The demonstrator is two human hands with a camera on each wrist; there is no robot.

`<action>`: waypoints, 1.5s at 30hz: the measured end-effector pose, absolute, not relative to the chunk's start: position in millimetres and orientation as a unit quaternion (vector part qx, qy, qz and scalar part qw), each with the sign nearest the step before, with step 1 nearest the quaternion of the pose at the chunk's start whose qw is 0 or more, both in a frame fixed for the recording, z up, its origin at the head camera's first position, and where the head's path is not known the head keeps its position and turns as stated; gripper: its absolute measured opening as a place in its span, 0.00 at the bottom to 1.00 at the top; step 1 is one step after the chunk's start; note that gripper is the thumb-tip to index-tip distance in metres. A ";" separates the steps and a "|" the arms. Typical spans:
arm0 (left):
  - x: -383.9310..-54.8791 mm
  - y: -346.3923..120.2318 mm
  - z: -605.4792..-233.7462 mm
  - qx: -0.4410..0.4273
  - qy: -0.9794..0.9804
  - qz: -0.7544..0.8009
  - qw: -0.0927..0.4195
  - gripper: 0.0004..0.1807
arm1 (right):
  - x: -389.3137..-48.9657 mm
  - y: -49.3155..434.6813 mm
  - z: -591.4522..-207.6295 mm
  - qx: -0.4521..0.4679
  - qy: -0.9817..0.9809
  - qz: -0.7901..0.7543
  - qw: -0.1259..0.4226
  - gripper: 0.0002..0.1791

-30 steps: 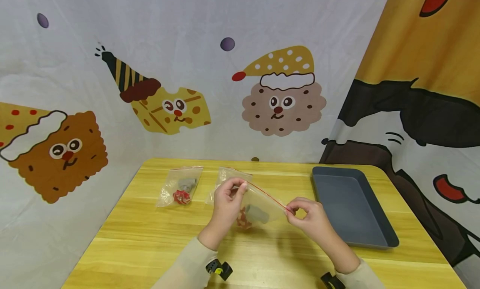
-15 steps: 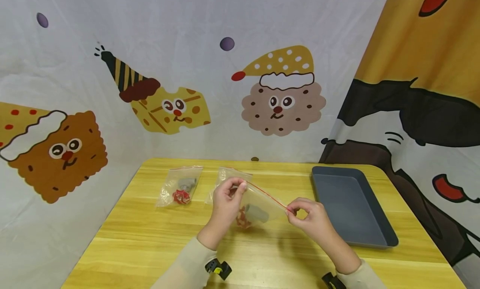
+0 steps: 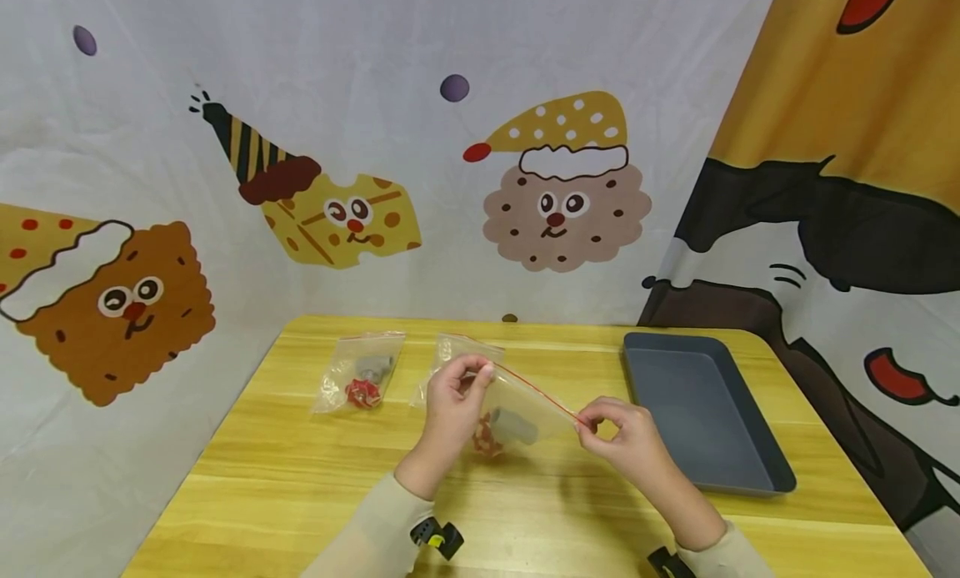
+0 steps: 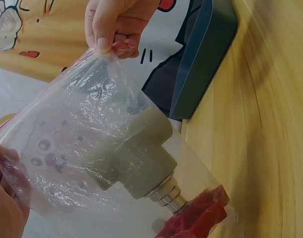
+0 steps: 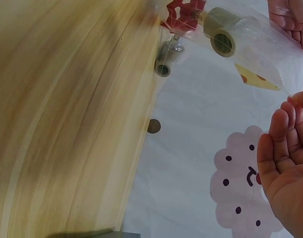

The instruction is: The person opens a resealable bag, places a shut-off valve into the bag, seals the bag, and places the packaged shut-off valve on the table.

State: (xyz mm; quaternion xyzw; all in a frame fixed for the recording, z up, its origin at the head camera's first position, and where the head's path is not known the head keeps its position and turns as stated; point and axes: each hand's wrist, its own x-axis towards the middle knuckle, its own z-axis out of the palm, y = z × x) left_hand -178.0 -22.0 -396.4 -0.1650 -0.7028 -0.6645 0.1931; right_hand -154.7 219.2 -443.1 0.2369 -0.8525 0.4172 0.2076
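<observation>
Held up over the table is a clear zip-lock bag (image 3: 551, 419) with a red seal strip. Inside it lies a grey pipe valve (image 4: 134, 153) with a metal stem and a red handwheel (image 4: 203, 213), which hangs toward the bag's bottom. My left hand (image 3: 455, 403) pinches the bag's top edge at its left end, between thumb and fingers. At the other end of the seal, my right hand (image 3: 622, 436) pinches the top corner between thumb and index finger. The strip is stretched straight between both hands, sloping down to the right.
A second bagged valve with a red handwheel (image 3: 363, 394) lies at the table's back left. Behind my left hand another zip-lock bag (image 3: 444, 357) is partly hidden. A dark grey rectangular tray (image 3: 705, 419) stands on the right of the wooden table (image 3: 300, 495), before a printed cloth.
My right hand has shifted very slightly to the right at the seal's end. The left hand and the bag stay nearly still.
</observation>
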 end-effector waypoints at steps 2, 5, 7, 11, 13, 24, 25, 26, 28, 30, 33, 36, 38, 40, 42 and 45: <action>-177.8 -21.8 -396.6 -0.169 -0.702 -0.665 0.191 0.04 | -154.3 219.6 -443.4 0.234 -0.856 0.413 0.205 0.17; -177.8 -20.9 -396.7 -0.174 -0.701 -0.665 0.189 0.04 | -154.2 220.8 -444.5 0.225 -0.863 0.404 0.202 0.17; -177.9 -20.0 -396.2 -0.176 -0.702 -0.664 0.189 0.04 | -154.6 221.8 -445.3 0.222 -0.867 0.397 0.203 0.17; -177.7 -18.2 -395.4 -0.176 -0.705 -0.661 0.189 0.03 | -155.5 223.2 -445.6 0.224 -0.872 0.382 0.209 0.14; -177.8 -17.1 -395.5 -0.177 -0.706 -0.660 0.186 0.04 | -155.9 224.1 -445.3 0.227 -0.873 0.376 0.210 0.14; -176.1 -14.4 -396.6 -0.173 -0.710 -0.670 0.132 0.04 | -152.7 247.8 -441.7 0.212 -0.903 0.349 0.131 0.14; -176.3 -14.6 -396.9 -0.172 -0.709 -0.671 0.128 0.04 | -152.4 251.9 -441.3 0.203 -0.910 0.339 0.128 0.15; -176.4 -14.8 -397.1 -0.171 -0.709 -0.673 0.124 0.05 | -152.2 256.3 -441.1 0.192 -0.916 0.330 0.125 0.17; -176.4 -15.0 -397.4 -0.169 -0.709 -0.675 0.116 0.05 | -152.5 265.9 -441.0 0.172 -0.928 0.306 0.123 0.20; -176.4 -14.8 -397.8 -0.171 -0.709 -0.675 0.112 0.05 | -152.9 276.9 -440.4 0.152 -0.938 0.290 0.114 0.22; -176.2 -14.7 -398.5 -0.173 -0.710 -0.674 0.107 0.05 | -153.6 297.3 -438.1 0.110 -0.954 0.261 0.098 0.25; -178.2 -14.4 -403.2 -0.178 -0.707 -0.676 0.106 0.05 | -154.0 321.6 -435.4 0.056 -0.967 0.234 0.083 0.28; -178.0 -14.7 -403.7 -0.180 -0.707 -0.676 0.103 0.05 | -153.8 337.3 -435.1 0.019 -0.972 0.220 0.083 0.30; -177.7 -14.6 -403.8 -0.182 -0.706 -0.677 0.102 0.06 | -153.0 351.7 -435.7 -0.018 -0.975 0.210 0.076 0.32; -175.4 -14.6 -400.6 -0.182 -0.706 -0.677 0.096 0.06 | -152.3 364.5 -437.9 -0.051 -0.976 0.201 0.071 0.33; -175.2 -14.2 -401.7 -0.185 -0.705 -0.678 0.097 0.06 | -151.5 382.9 -442.2 -0.101 -0.976 0.184 0.054 0.35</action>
